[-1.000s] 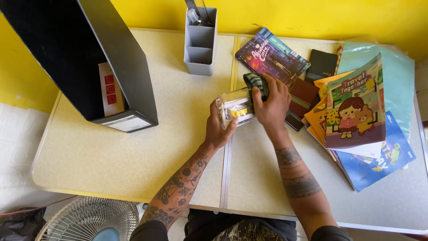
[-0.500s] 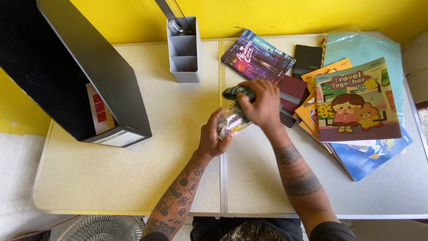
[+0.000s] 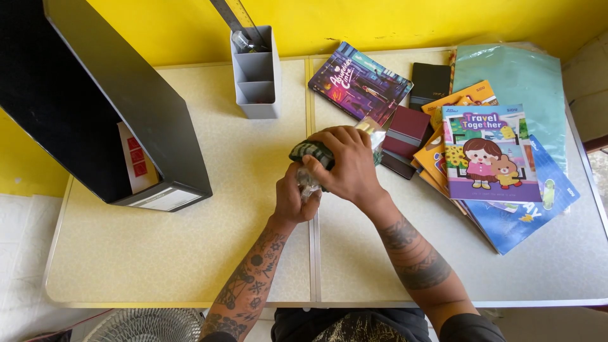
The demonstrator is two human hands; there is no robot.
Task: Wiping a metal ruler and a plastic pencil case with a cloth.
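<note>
Clear container point(image 3: 306, 179) mostly hidden under right hand point(image 3: 345, 166) (contents unreadable); black box point(image 3: 95, 95) cut by frame edge.

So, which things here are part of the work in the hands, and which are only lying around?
In hand:
- left hand, holding the clear container
- right hand, pressing the green cloth on the container

Lying about:
- grey organizer with a ruler
- black box
- picture books
- purple book
- dark red notebook
- black notebook
- green folder
</note>
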